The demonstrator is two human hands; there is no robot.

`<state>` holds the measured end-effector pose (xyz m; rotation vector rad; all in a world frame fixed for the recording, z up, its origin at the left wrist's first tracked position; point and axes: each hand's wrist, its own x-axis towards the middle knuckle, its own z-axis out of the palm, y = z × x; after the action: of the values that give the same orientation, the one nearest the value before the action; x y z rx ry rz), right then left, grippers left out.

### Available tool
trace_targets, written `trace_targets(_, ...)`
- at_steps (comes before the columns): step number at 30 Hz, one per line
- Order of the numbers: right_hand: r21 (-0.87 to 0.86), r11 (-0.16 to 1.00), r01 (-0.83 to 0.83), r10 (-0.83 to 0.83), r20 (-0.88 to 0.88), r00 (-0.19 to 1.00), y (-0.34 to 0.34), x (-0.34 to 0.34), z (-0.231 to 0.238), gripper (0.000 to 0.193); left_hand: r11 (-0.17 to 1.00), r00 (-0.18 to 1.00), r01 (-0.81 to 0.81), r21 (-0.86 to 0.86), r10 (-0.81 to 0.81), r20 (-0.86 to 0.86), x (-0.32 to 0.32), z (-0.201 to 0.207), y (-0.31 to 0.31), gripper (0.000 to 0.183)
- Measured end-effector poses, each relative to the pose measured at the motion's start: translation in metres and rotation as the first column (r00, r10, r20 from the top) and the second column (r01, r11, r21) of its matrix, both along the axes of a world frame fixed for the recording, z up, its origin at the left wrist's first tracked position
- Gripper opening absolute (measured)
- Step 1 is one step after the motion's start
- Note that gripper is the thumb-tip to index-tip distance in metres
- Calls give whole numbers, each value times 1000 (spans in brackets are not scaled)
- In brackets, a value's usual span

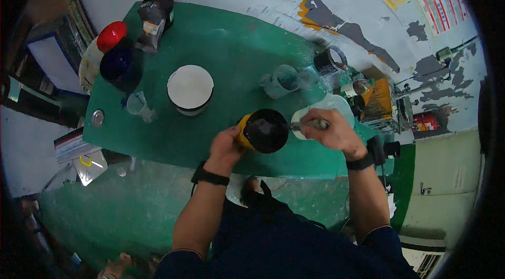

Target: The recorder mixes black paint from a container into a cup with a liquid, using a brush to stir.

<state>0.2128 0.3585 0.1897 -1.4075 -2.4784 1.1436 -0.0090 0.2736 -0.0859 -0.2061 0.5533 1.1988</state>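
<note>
My left hand point(225, 146) is wrapped round the side of a yellow tub point(243, 130), tilted so its round dark opening faces up. The inside looks black and glossy. In my right hand point(335, 132) is a short grey tool point(314, 124), its kind not clear, pointing left toward the tub's rim. It seems apart from the rim by a small gap. Just beyond and under the right hand stands a wide whitish plastic bowl point(339, 103), partly hidden by that hand. Both wrists wear black bands.
On the green table point(236, 42) stand a white-lidded bucket point(190, 87), a clear measuring jug point(284, 80), a dark can point(331, 60) and a plastic cup point(138, 105). Farther left are a dark blue bucket point(118, 67), a red bowl point(111, 37) and a black container point(158, 8).
</note>
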Motion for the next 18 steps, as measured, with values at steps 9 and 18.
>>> trace_targets(9, -48, 996, 77, -86, -244, 966, 12, -30, -15, 18, 999, 998, -6, -31, 5, -55, 2, -6, 1, 41)
trace_targets(18, -102, 991, 92, -88, 43, 995, -6, -13, 8, 19, 999, 1000, 0, -44, 0, 12, 0, -1, 2, 41)
